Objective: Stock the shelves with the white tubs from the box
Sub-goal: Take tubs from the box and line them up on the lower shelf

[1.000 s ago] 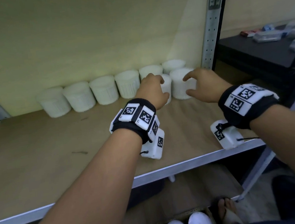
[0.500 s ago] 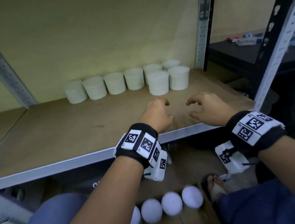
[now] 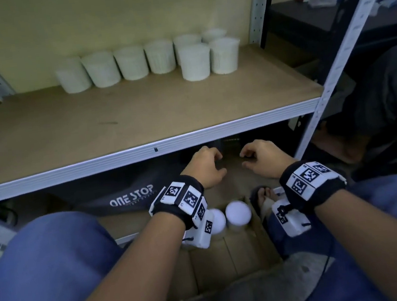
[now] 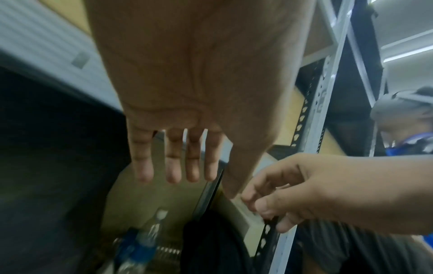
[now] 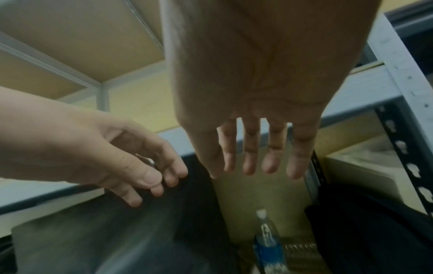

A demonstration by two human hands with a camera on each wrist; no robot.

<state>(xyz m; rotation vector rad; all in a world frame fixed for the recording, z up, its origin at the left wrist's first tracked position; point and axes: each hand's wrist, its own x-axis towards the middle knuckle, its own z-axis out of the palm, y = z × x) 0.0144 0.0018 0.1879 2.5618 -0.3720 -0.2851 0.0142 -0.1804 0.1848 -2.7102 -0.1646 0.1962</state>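
Several white ribbed tubs [image 3: 194, 61] stand at the back of the wooden shelf [image 3: 139, 117], most in a row along the wall and two set in front at the right end. Below, an open cardboard box [image 3: 238, 252] sits between my knees with two white tubs [image 3: 238, 212] showing at its far end. My left hand [image 3: 208, 166] and right hand [image 3: 259, 159] hover empty side by side under the shelf's front edge, beyond the box, fingers loosely curled. In the wrist views the left hand [image 4: 178, 166] and right hand [image 5: 255, 163] hold nothing.
A grey metal upright [image 3: 343, 42] rises at the shelf's right front corner. A dark bag printed ONE STOP [image 3: 123, 196] lies under the shelf at left. A water bottle [image 5: 267, 242] stands on the floor below. My sandalled foot [image 3: 263, 198] is beside the box.
Both hands left the two front tubs on the shelf and drew back and down, from the shelf top to below its front edge. The view tilted down toward the box.
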